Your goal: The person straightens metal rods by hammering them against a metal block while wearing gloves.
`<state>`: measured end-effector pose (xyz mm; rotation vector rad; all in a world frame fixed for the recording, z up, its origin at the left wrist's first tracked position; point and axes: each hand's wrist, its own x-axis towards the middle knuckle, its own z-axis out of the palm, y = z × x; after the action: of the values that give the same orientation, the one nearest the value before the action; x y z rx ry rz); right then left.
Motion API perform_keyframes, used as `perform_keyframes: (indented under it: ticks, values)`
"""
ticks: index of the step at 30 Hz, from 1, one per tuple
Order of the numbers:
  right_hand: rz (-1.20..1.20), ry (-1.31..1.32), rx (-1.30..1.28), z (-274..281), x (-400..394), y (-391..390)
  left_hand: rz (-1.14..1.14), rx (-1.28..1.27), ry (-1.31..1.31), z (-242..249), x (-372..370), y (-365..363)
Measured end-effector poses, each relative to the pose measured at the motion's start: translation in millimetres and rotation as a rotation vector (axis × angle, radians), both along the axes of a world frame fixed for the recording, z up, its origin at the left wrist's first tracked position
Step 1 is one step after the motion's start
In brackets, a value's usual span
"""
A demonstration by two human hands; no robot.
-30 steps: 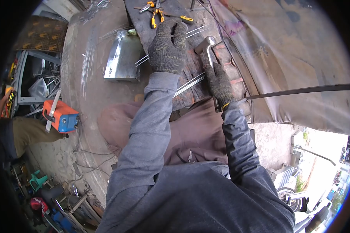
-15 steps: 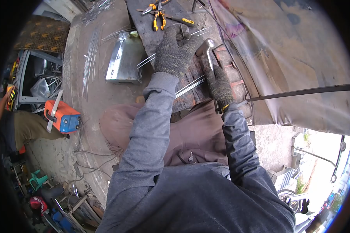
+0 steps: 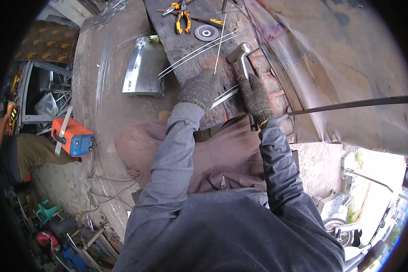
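My left hand (image 3: 197, 90), in a dark knitted glove, is closed on a thin metal rod (image 3: 220, 45) that points away from me over the dark board. Its fingertips are partly hidden. My right hand (image 3: 257, 97), gloved too, wraps the handle of a hammer (image 3: 241, 53), whose metal head lies at the far end, by the board's right edge. Between the hands, a few short bright rods (image 3: 224, 98) lie on the dark board (image 3: 170, 22). Two longer rods (image 3: 190, 59) lie slantwise beyond my left hand, and a grinding disc (image 3: 206, 32) rests flat past them.
Orange-handled pliers (image 3: 183, 22) and another yellow-black tool (image 3: 213, 21) lie at the board's far end. A bent sheet-metal piece (image 3: 143, 68) sits to the left, with thin rods (image 3: 105, 75) on the floor. Farther left are an orange-blue machine (image 3: 72, 136) and another person's leg (image 3: 36, 152).
My left hand has drawn back toward me from the disc, uncovering it, and a single rod now sticks out of its grip. My right hand and the hammer have hardly moved.
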<state>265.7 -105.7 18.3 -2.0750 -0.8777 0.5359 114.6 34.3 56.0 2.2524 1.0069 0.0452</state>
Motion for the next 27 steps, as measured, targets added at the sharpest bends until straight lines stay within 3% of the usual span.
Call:
perform_keyframes:
  ticks: [10,14,16,19,21,24,27]
  values:
    - [-0.009,0.029,0.023,-14,3,2,0.147,-0.034,-0.302,23,-67,-40]
    - [-0.007,0.014,0.026,-13,3,2,0.145,-0.055,-0.423,41,-67,-42]
    - [-0.003,0.019,0.046,-9,0,2,0.186,-0.185,-0.516,57,-63,-45]
    - [-0.015,0.040,0.048,-11,1,1,0.164,-0.161,-0.578,56,-54,-46]
    - [0.042,-0.129,0.078,-22,5,2,0.176,-0.164,-0.596,62,-46,-49]
    - [-0.008,0.011,0.063,-10,1,2,0.188,-0.207,-0.637,61,-37,-48]
    - [0.026,-0.074,0.074,-15,3,1,0.184,-0.262,-0.666,64,-30,-48]
